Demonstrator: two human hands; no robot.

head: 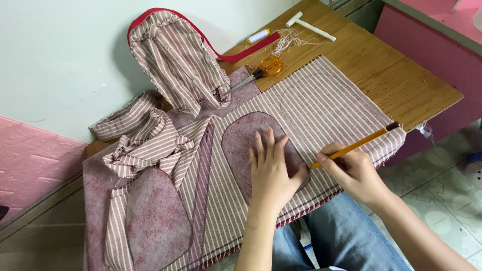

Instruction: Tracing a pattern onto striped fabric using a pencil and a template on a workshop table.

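Note:
My left hand lies flat, fingers apart, on a rounded dark-pink pattern piece that rests on red-and-white striped cloth. My right hand grips an orange pencil with a dark end; its tip touches the cloth at the right edge of the pattern piece, next to my left thumb. A second rounded pink piece lies at the lower left on the cloth.
Crumpled striped fabric with red trim is heaped at the back by the wall. Orange-handled scissors, a spool of thread, loose threads and a white T-shaped tool lie on the wooden table. My jeans-clad legs are below the table edge.

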